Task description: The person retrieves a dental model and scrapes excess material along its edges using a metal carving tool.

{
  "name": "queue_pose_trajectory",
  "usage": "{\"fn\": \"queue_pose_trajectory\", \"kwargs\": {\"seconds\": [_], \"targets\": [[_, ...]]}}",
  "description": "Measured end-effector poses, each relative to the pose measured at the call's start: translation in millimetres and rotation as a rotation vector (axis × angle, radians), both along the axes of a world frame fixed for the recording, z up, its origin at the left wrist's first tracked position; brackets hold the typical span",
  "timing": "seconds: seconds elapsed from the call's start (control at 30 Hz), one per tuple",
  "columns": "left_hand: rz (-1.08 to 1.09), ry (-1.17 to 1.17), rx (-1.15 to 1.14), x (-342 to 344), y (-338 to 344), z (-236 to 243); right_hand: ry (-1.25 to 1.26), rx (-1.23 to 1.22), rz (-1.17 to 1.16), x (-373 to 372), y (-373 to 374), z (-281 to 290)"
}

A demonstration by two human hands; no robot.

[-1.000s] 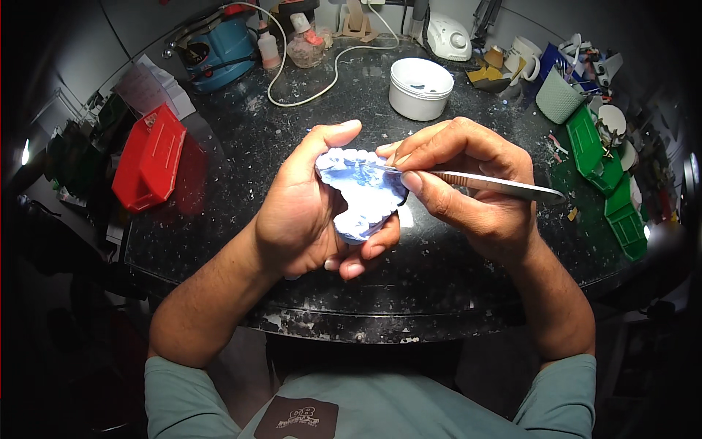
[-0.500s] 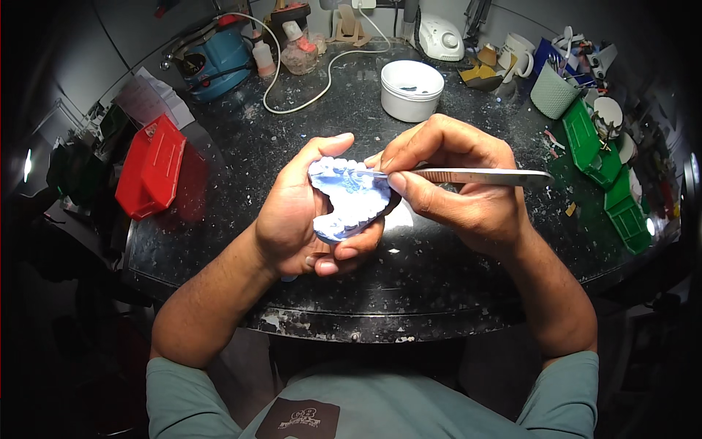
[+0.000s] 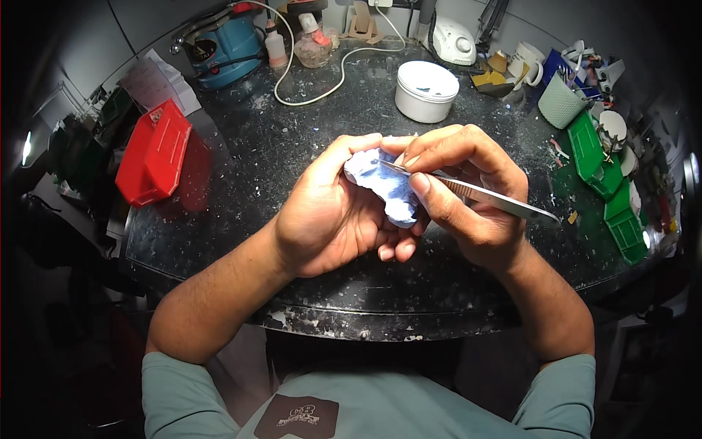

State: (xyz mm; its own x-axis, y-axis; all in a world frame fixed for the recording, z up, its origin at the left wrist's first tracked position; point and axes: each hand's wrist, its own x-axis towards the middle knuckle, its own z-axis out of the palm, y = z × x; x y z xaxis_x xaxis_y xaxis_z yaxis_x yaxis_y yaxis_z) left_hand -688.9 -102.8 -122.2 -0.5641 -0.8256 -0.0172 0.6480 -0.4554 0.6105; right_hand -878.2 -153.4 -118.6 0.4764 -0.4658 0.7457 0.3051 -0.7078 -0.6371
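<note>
My left hand (image 3: 318, 212) cradles a pale blue-white dental cast (image 3: 373, 179) above the dark worktop, thumb along its upper side and fingertips curled beneath. My right hand (image 3: 472, 197) grips a slim metal tool (image 3: 504, 203), which looks like tweezers or a scalpel handle, between thumb and fingers. The tool's fine tip lies on the upper part of the cast. The fingers of both hands meet around the cast, so part of it is hidden.
The scuffed black bench (image 3: 241, 168) carries a red bin (image 3: 153, 154), green trays (image 3: 592, 161), a white tub (image 3: 426, 94), a blue machine (image 3: 223, 55), a white device (image 3: 451, 40), bottles (image 3: 275, 47), a pale cord (image 3: 340, 73) and a cluttered holder (image 3: 559, 99).
The cast has been tilted and turned, and my left hand has shifted right. The tool now slants with its handle lower toward the right, its tip still on the cast.
</note>
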Motion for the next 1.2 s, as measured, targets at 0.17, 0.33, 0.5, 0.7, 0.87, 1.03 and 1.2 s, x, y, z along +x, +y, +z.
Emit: {"fn": "queue_pose_trajectory", "kwargs": {"seconds": [0.17,0.33,0.5,0.7,0.87,1.03,1.2], "targets": [[-0.015,0.019,0.007,2,-1,-2,-0.003,-0.014,-0.002,1,0,-2],[-0.011,0.006,0.0,1,-1,-2,-0.029,-0.021,0.001,2,-2,-5],[0.0,-0.027,-0.046,0,-1,-4,-0.013,-0.014,-0.003,1,-1,-4],[0.058,-0.068,-0.069,-2,0,-1,-0.013,-0.006,-0.002,2,0,-3],[0.071,-0.075,-0.058,-2,1,-1,-0.016,0.004,0.0,1,1,-2],[-0.001,-0.024,-0.005,1,1,-2,0.084,0.048,0.029,-3,4,4],[-0.035,-0.02,0.02,3,2,-1,0.077,0.003,-0.027,0,3,3]]}}
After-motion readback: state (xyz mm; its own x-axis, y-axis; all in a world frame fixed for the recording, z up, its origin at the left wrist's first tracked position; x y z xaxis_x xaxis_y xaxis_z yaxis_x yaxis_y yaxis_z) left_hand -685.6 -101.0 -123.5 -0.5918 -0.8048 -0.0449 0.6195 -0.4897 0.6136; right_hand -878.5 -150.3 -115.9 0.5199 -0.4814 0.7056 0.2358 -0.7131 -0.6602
